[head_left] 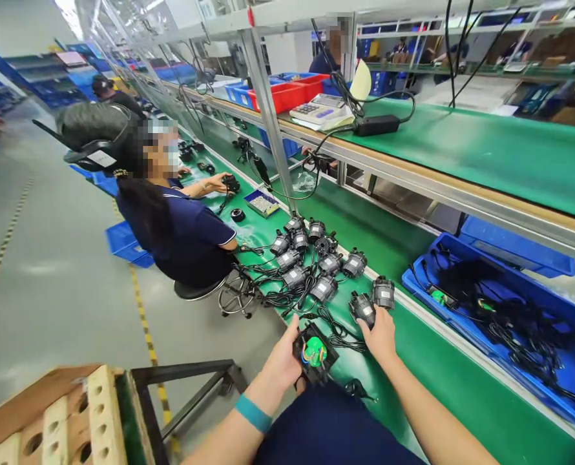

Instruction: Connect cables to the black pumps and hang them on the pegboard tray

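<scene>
My left hand (285, 358) is wrapped around an open black housing (327, 359), held just above the bench's near edge. Inside it shows a round green part (315, 351) with blue and yellow wires. Out on the bench, my right hand (380, 334) has its fingers around a dark cylindrical motor unit (362, 307) with a white label. Another such motor unit (383, 292) stands right beside it. Further left lies a cluster of similar labelled units (296, 276), with coiled black cables (336, 329) between them and my hands.
A blue bin (416, 281) of cables and parts stands at the right. A co-worker (171, 213) sits to the left, handling a black part. A metal post (268, 110) and raised shelf (462, 142) border the green bench (442, 374). A wooden rack (101, 413) stands lower left.
</scene>
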`<act>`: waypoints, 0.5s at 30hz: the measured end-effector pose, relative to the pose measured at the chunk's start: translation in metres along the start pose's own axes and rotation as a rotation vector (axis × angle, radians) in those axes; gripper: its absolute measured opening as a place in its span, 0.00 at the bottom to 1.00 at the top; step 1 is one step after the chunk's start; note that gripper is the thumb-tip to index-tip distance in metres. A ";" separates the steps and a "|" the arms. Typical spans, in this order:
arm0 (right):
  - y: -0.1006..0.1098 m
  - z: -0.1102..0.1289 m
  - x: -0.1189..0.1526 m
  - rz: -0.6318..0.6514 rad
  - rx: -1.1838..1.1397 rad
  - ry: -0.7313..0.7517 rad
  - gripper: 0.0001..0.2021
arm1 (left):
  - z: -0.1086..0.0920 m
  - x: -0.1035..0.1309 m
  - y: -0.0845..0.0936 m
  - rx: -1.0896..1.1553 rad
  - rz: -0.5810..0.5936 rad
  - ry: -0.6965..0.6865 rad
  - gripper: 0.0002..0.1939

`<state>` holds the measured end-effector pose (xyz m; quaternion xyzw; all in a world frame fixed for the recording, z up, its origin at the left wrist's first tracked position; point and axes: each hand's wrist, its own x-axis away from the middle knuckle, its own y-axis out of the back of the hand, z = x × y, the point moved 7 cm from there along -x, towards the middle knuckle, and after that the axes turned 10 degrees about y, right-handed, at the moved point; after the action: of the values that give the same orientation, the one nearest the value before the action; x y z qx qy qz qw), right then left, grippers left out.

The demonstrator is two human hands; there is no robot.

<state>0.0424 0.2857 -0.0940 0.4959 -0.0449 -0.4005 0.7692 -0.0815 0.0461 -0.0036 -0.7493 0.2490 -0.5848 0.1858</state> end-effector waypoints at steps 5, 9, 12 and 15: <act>-0.014 -0.001 -0.007 0.215 -0.004 -0.072 0.42 | 0.010 0.047 0.013 0.163 -0.028 -0.026 0.23; -0.005 -0.011 -0.030 0.203 -0.346 -0.341 0.38 | 0.024 0.079 0.026 0.254 -0.065 -0.053 0.22; 0.005 -0.016 -0.038 0.204 -0.486 -0.523 0.27 | 0.041 0.089 0.040 0.298 -0.078 -0.041 0.23; 0.027 -0.011 -0.038 0.197 -0.596 -0.600 0.26 | 0.059 0.094 0.056 0.328 -0.069 -0.051 0.26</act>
<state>0.0371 0.3240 -0.0653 0.1072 -0.1959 -0.4469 0.8663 -0.0152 -0.0555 0.0235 -0.7317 0.1195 -0.6043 0.2918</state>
